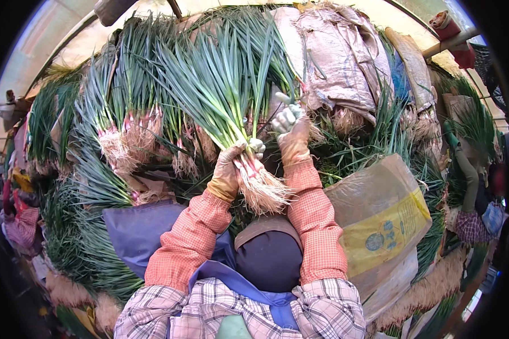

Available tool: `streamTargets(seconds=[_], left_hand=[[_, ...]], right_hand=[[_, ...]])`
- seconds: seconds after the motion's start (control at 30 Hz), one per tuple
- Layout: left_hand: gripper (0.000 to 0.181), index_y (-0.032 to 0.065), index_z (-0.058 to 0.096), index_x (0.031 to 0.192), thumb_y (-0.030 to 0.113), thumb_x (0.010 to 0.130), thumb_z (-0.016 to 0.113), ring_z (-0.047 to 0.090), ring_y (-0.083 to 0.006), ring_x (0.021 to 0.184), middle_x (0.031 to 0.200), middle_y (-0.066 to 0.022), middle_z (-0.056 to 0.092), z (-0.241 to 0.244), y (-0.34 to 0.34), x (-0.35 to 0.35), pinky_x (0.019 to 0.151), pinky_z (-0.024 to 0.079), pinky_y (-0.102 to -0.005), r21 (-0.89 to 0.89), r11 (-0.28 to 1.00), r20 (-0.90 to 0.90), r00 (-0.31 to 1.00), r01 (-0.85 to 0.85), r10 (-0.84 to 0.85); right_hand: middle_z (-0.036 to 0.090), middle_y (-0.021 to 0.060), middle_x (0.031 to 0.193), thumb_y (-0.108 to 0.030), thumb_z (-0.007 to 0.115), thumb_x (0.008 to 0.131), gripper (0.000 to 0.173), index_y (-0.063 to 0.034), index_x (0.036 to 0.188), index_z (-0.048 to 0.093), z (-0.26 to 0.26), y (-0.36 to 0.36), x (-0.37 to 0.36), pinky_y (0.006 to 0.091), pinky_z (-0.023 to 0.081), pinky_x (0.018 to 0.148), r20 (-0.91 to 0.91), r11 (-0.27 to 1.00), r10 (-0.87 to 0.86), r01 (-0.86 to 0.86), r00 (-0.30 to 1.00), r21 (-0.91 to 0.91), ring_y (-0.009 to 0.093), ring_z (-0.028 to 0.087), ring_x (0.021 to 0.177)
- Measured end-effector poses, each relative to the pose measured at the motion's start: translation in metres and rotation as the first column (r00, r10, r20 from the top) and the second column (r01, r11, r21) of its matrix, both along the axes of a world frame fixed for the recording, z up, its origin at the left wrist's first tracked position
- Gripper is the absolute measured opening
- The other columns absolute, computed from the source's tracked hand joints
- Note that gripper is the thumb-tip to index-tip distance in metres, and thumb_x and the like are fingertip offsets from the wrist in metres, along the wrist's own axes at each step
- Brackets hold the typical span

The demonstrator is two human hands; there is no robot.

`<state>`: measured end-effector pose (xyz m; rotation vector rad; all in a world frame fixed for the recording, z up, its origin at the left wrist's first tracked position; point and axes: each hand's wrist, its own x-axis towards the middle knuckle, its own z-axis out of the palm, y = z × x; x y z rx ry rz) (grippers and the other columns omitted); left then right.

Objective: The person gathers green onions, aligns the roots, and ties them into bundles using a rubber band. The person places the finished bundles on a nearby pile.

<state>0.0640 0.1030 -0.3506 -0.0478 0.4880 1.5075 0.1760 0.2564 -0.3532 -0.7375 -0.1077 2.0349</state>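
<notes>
My left hand (225, 169), in a soiled rubber-coated glove, grips a bunch of green onions (236, 114) just above its pinkish bulbs. The long leaves fan up and away to the left, while the pale, stringy roots (263, 188) hang toward me. My right hand (292, 123), gloved too, is raised just right of the stalks with its fingers curled. A thin dark strand shows between that hand and the bunch; whether the fingers hold it I cannot tell. Beyond my right hand lies a pale woven sack (339, 63) over more onions.
Bundled onions with roots (127, 140) line the far side. A blue-purple sheet (142, 233) lies left of my lap, a printed plastic sack (379, 224) right. Loose leaves (343, 156) lie ahead. Other people work at both sides, with a plaid sleeve (23, 229) at left and a green-gloved hand (451, 133) at right.
</notes>
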Motion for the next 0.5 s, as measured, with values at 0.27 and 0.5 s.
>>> streamTargets(seconds=[0.27,0.5], left_hand=[[0.072,-0.01,0.018,0.138,0.011,0.083,0.06,0.065,-0.0284,0.087,0.111,-0.0266,0.057,0.003,-0.004,-0.011,0.073,0.057,-0.0376,0.152,0.977,0.272,0.944,0.149,-0.186],[0.051,-0.0136,0.044,0.12,0.016,0.083,0.061,0.06,-0.0394,0.098,0.114,-0.0304,0.054,-0.007,-0.002,-0.016,0.083,0.053,-0.0485,0.087,0.994,0.014,0.998,0.059,-0.06]], right_hand=[[0.065,0.0229,0.092,-0.049,0.055,0.082,0.051,-0.0062,0.11,0.056,0.006,0.036,0.041,0.0446,0.047,0.079,0.848,0.578,-0.314,-0.794,-0.427,-0.186,0.038,0.062,0.091],[0.061,-0.0002,0.074,-0.016,0.068,0.083,0.02,-0.0036,0.096,0.061,0.027,-0.06,0.028,0.0214,0.042,0.053,0.825,0.59,0.196,-0.736,0.53,0.333,0.004,0.05,0.058]])
